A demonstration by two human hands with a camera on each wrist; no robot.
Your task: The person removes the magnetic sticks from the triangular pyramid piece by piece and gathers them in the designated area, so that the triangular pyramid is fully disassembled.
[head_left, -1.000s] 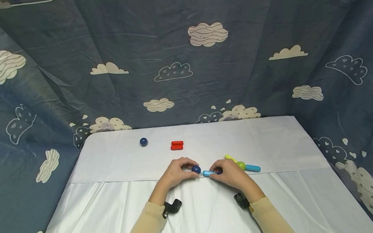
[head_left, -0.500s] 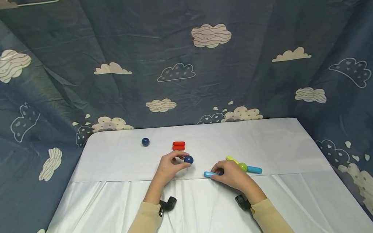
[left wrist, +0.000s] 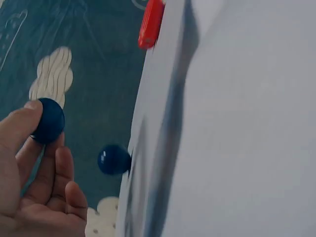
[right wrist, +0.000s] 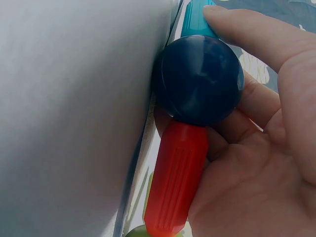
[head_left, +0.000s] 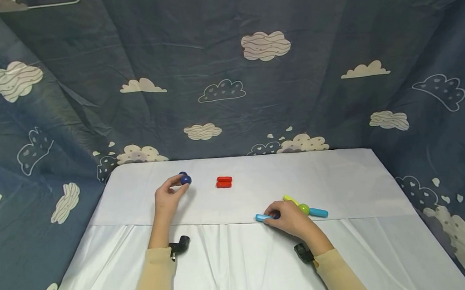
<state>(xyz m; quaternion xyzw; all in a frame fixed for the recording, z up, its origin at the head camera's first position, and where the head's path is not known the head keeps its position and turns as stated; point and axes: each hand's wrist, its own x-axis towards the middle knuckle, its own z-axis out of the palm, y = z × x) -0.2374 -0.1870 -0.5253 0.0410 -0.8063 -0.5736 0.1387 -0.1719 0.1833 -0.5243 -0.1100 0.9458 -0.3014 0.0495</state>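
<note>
My left hand pinches a dark blue ball between thumb and fingers, at the table's far left. Behind it a second dark blue ball sits on the table, mostly hidden in the head view. My right hand grips a light blue stick with the thumb against it in the right wrist view. That stick meets a dark blue ball, and a red stick extends from the ball's other side. Just beyond that hand lie a green ball, a yellow-green stick and another light blue stick.
Two red sticks lie side by side right of my left hand. A white cloth covers the table, with a seam running across it. Dark blue cloud-patterned fabric hangs behind and at both sides.
My left hand has carried its blue ball away from the light blue stick, leftward and back, to near the other blue ball. The right hand has stayed in place.
</note>
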